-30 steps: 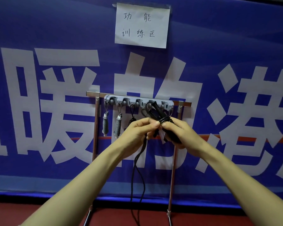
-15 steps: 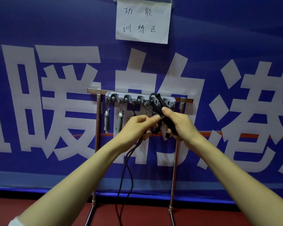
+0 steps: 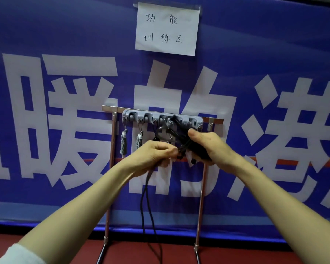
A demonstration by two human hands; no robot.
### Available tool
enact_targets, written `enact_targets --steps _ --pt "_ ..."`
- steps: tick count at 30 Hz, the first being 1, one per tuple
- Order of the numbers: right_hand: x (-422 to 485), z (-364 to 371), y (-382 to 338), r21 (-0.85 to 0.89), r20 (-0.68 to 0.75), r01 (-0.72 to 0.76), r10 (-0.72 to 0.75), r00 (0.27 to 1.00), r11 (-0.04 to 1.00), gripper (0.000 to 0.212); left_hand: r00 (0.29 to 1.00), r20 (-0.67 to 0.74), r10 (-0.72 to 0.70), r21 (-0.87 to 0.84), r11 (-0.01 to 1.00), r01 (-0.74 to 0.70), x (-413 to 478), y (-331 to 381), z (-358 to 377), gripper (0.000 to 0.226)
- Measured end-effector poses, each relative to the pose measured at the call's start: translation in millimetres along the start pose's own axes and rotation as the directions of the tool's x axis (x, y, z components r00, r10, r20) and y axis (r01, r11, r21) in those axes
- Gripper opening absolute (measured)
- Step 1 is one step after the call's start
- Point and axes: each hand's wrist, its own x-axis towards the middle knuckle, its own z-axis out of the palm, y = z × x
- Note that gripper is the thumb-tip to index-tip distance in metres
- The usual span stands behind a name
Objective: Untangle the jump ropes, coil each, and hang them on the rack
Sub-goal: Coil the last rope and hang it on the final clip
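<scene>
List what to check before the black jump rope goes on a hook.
1. Right hand grips the black handles: ok.
2. Left hand pinches the cord next to the handles: ok.
3. Cord fully coiled: not ok. A long loop hangs down towards the floor.
4. Free hook on the hook strip: cannot tell. The two left hooks carry grey handles, and the handles and right hand hide the right end.
5. Cord free of the items already hung: cannot tell. They overlap in the head view.
</scene>
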Motion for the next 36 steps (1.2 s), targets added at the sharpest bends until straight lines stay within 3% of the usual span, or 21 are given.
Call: enact_targets --steps 2,4,7,9,11,14,16,18,19,21,22,23,25,26,27,29,31,36 --pt "-3 2 1 0.004 0.14 -0.019 0.019 0.99 1.0 0.058 0.979 0.07 0.191 0.117 0.973 -0.198 -2 2 -8 0.015" --pt "-6 2 -1 -0.013 0.299 -0.059 0.061 0.952 0.998 0.06 0.937 0.237 0.258 0.23 0.922 -0.312 -5 12 -17 0.018" --pt "-6 0 -5 -0.16 0.473 -0.174 0.23 0.85 0.972 0.062 0.901 0.426 0.087 0.544 0.771 -0.332 6 37 -23 0.015" --pt "-3 -1 -7 -0.28 0.547 -0.255 0.372 0.75 0.925 0.056 0.873 0.488 -0.026 0.724 0.571 -0.387 18 54 -21 0.01" --pt "1 -5 -6 -0.361 0.56 -0.322 0.479 0.675 0.875 0.055 0.852 0.522 -0.042 0.793 0.394 -0.466 25 65 -12 0.014" --pt "8 -13 -9 -0.444 0.463 -0.318 0.518 0.719 0.838 0.049 0.844 0.516 0.145 0.824 0.186 -0.536 22 62 -5 0.014" --pt "12 -13 -9 -0.432 0.391 -0.266 0.445 0.806 0.862 0.031 0.857 0.432 0.282 0.881 0.074 -0.468 18 55 -4 0.015" --pt "13 -12 -3 -0.454 0.317 -0.175 0.342 0.885 0.873 0.018 0.862 0.368 0.349 0.913 0.038 -0.405 14 51 -3 0.017" --pt "14 -11 3 -0.506 0.27 -0.123 0.293 0.917 0.854 0.015 0.875 0.336 0.347 0.928 0.038 -0.372 12 50 -2 0.017" --pt "13 -11 15 -0.694 0.121 -0.048 0.182 0.976 0.719 0.034 0.901 0.23 0.368 0.951 0.112 -0.289 9 47 3 0.013" --pt "13 -11 19 -0.792 0.035 -0.034 0.1 0.994 0.609 0.04 0.907 0.133 0.4 0.941 0.236 -0.241 8 43 7 0.011" --pt "13 -10 22 -0.88 -0.031 -0.026 -0.002 1.0 0.475 0.042 0.916 -0.003 0.402 0.884 0.429 -0.186 7 40 10 0.014" --pt "14 -7 27 -0.978 -0.058 -0.01 -0.226 0.972 0.208 0.047 0.95 -0.234 0.207 0.508 0.859 -0.062 6 35 9 0.023" --pt "15 -8 31 -0.996 -0.031 0.0 -0.328 0.944 0.094 0.05 0.972 -0.233 0.027 0.24 0.97 0.03 6 34 8 0.023" --pt "17 -9 34 -1.0 0.012 0.018 -0.402 0.916 0.012 0.052 0.977 -0.15 -0.15 -0.002 0.989 0.151 5 33 7 0.021" --pt "19 -12 40 -0.998 0.052 0.035 -0.511 0.858 -0.044 0.051 0.932 0.045 -0.359 -0.337 0.873 0.353 4 28 4 0.037" --pt "23 -13 43 -0.998 0.067 0.053 -0.574 0.816 -0.041 0.051 0.909 0.144 -0.39 -0.479 0.776 0.409 6 21 5 0.045" --pt "23 -11 38 -0.994 0.105 0.108 -0.622 0.776 -0.033 0.059 0.936 0.185 -0.3 -0.642 0.684 0.346 6 12 22 0.027"
